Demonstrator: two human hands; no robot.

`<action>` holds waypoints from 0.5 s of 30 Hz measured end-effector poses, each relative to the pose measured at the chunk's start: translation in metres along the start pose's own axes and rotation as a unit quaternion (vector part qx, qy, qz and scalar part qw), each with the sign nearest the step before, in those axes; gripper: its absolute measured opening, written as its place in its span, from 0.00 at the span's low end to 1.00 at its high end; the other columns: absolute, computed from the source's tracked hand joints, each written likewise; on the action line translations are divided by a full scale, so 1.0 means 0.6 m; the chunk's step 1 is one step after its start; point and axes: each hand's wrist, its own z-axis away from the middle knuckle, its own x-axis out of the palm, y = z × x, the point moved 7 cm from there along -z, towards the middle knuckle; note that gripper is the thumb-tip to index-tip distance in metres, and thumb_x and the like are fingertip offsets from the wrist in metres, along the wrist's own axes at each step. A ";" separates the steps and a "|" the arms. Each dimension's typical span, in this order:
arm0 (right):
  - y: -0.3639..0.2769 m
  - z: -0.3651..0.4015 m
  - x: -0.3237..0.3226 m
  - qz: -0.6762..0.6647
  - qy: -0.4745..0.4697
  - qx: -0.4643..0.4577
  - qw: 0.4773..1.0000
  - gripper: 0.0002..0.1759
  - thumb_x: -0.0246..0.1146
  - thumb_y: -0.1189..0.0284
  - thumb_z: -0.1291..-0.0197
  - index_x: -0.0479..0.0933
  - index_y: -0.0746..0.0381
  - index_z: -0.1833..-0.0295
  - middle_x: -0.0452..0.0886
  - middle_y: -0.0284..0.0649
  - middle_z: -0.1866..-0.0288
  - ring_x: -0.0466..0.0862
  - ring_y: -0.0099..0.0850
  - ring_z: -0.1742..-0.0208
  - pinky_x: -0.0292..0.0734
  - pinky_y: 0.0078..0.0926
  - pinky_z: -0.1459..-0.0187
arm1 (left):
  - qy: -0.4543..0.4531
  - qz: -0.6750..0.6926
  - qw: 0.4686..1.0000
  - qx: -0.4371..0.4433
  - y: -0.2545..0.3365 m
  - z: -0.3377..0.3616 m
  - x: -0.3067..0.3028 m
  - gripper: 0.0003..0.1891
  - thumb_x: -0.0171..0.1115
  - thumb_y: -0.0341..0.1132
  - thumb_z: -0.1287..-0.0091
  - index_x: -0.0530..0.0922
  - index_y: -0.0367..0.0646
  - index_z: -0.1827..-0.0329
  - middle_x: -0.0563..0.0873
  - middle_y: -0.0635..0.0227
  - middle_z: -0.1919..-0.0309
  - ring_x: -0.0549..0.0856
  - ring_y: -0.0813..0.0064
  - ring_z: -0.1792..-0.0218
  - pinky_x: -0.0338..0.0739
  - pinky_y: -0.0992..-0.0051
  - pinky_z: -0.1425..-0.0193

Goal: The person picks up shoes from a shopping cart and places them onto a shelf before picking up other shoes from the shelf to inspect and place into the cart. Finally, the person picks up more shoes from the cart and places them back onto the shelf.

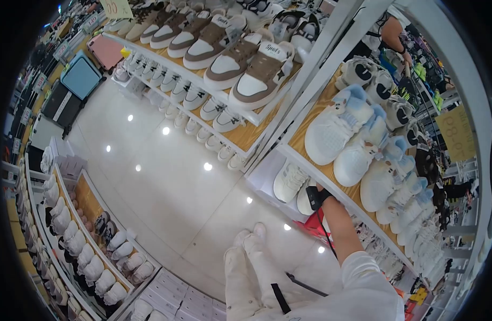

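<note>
My right arm reaches to the shelf unit on the right, with a black device strapped at the wrist. The right hand (322, 188) is mostly hidden by that device and the shelf edge, beside white sneakers (290, 181) on the lower level. Its fingers do not show. Above it, white and pale blue sneakers (331, 131) stand in rows on the wooden upper shelf (350, 190). My left hand is not in the frame.
Brown and white sneakers (262, 75) line a shelf at the top. Suitcases (81, 75) stand at the upper left. Low shoe racks (98, 198) curve along the left. A person's arm (393, 35) shows at the upper right.
</note>
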 end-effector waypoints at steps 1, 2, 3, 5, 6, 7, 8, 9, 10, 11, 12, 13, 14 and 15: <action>-0.002 -0.002 -0.004 -0.005 -0.011 -0.006 1.000 0.25 0.52 0.54 0.38 0.77 0.63 0.48 0.81 0.50 0.51 0.78 0.51 0.47 0.68 0.41 0.44 | -0.039 0.049 0.998 0.005 0.011 -0.002 0.026 0.15 0.55 0.34 0.34 0.77 0.38 0.47 0.84 0.60 0.60 0.82 0.66 0.61 0.78 0.70 0.56; -0.002 0.001 -0.008 -0.011 -0.023 -0.012 1.000 0.25 0.52 0.54 0.38 0.77 0.63 0.48 0.81 0.50 0.51 0.78 0.51 0.47 0.68 0.41 0.44 | -0.041 0.052 0.998 -0.001 0.018 -0.005 0.036 0.15 0.55 0.34 0.34 0.77 0.38 0.47 0.84 0.60 0.60 0.82 0.66 0.61 0.78 0.70 0.56; 0.000 0.005 -0.012 -0.020 -0.034 -0.018 0.999 0.25 0.52 0.54 0.38 0.77 0.63 0.48 0.81 0.50 0.51 0.78 0.51 0.47 0.68 0.40 0.44 | -0.039 0.051 0.998 -0.011 0.025 -0.011 0.048 0.15 0.54 0.34 0.34 0.76 0.38 0.47 0.84 0.60 0.60 0.82 0.66 0.60 0.77 0.69 0.55; -0.001 0.011 -0.021 -0.032 -0.052 -0.026 0.998 0.24 0.52 0.55 0.38 0.77 0.63 0.48 0.81 0.50 0.52 0.78 0.51 0.48 0.69 0.40 0.45 | -0.036 0.053 0.998 -0.018 0.041 -0.023 0.063 0.15 0.54 0.35 0.33 0.76 0.37 0.47 0.84 0.59 0.61 0.81 0.65 0.60 0.76 0.69 0.54; -0.002 0.015 -0.022 -0.036 -0.059 -0.028 0.997 0.24 0.52 0.55 0.38 0.77 0.63 0.48 0.81 0.50 0.52 0.78 0.51 0.48 0.69 0.40 0.45 | 0.004 -0.004 1.000 0.031 0.060 -0.028 0.055 0.15 0.54 0.36 0.32 0.76 0.37 0.47 0.83 0.59 0.61 0.81 0.67 0.60 0.76 0.70 0.55; -0.001 0.021 -0.024 -0.031 -0.065 -0.028 0.997 0.24 0.53 0.55 0.38 0.77 0.63 0.48 0.81 0.50 0.52 0.78 0.51 0.48 0.69 0.40 0.46 | 0.045 -0.061 0.994 0.080 0.080 -0.034 0.047 0.15 0.53 0.36 0.32 0.75 0.37 0.47 0.83 0.59 0.61 0.81 0.68 0.61 0.76 0.70 0.56; -0.001 0.027 -0.029 -0.026 -0.070 -0.026 0.997 0.24 0.53 0.55 0.38 0.77 0.63 0.49 0.81 0.50 0.52 0.78 0.51 0.48 0.69 0.40 0.46 | 0.045 -0.061 0.994 0.081 0.098 -0.040 0.048 0.15 0.53 0.36 0.32 0.75 0.37 0.47 0.83 0.59 0.61 0.81 0.68 0.61 0.76 0.70 0.56; -0.008 0.036 -0.036 0.000 -0.080 -0.021 0.997 0.24 0.58 0.56 0.40 0.77 0.65 0.50 0.81 0.52 0.53 0.79 0.51 0.50 0.71 0.38 0.48 | 0.065 -0.101 0.984 0.132 0.151 -0.040 0.048 0.12 0.52 0.34 0.33 0.76 0.37 0.51 0.82 0.61 0.65 0.79 0.69 0.65 0.75 0.70 0.60; -0.027 0.042 -0.048 0.002 -0.082 -0.022 0.996 0.24 0.58 0.56 0.40 0.77 0.65 0.50 0.81 0.52 0.53 0.79 0.51 0.50 0.71 0.38 0.48 | 0.085 -0.140 0.970 0.181 0.207 -0.042 0.054 0.10 0.51 0.33 0.33 0.76 0.37 0.55 0.80 0.63 0.69 0.77 0.71 0.68 0.74 0.69 0.64; -0.062 0.051 -0.071 -0.002 -0.059 -0.019 0.998 0.24 0.60 0.57 0.42 0.77 0.66 0.50 0.81 0.54 0.54 0.79 0.51 0.51 0.71 0.39 0.48 | 0.081 -0.191 0.960 0.191 0.225 -0.074 0.049 0.10 0.55 0.34 0.34 0.77 0.37 0.56 0.83 0.59 0.69 0.81 0.67 0.68 0.77 0.68 0.64; -0.085 0.056 -0.086 -0.004 -0.039 -0.018 0.999 0.24 0.62 0.57 0.44 0.78 0.67 0.51 0.81 0.56 0.55 0.79 0.51 0.51 0.71 0.39 0.48 | 0.075 -0.239 0.948 0.199 0.261 -0.102 0.047 0.10 0.58 0.35 0.35 0.78 0.37 0.58 0.86 0.56 0.69 0.86 0.64 0.67 0.80 0.67 0.64; -0.093 0.060 -0.087 0.004 -0.047 -0.021 0.999 0.24 0.62 0.57 0.44 0.78 0.67 0.51 0.81 0.56 0.55 0.79 0.51 0.51 0.71 0.39 0.48 | 0.098 -0.227 0.951 0.187 0.291 -0.133 0.057 0.12 0.57 0.37 0.36 0.79 0.36 0.59 0.84 0.55 0.70 0.84 0.58 0.69 0.79 0.64 0.63; -0.083 0.062 -0.093 0.024 -0.032 0.026 0.999 0.26 0.65 0.59 0.46 0.76 0.68 0.50 0.80 0.56 0.54 0.79 0.51 0.50 0.70 0.39 0.47 | 0.057 -0.234 0.953 0.182 0.368 -0.161 0.067 0.12 0.59 0.37 0.36 0.79 0.39 0.57 0.83 0.53 0.66 0.81 0.51 0.62 0.76 0.61 0.55; -0.073 0.063 -0.101 0.044 -0.015 0.073 0.996 0.28 0.68 0.60 0.49 0.75 0.69 0.48 0.80 0.57 0.52 0.79 0.50 0.49 0.70 0.38 0.46 | 0.059 -0.262 0.939 0.217 0.397 -0.208 0.076 0.12 0.59 0.35 0.38 0.78 0.39 0.54 0.82 0.52 0.62 0.81 0.52 0.58 0.75 0.60 0.51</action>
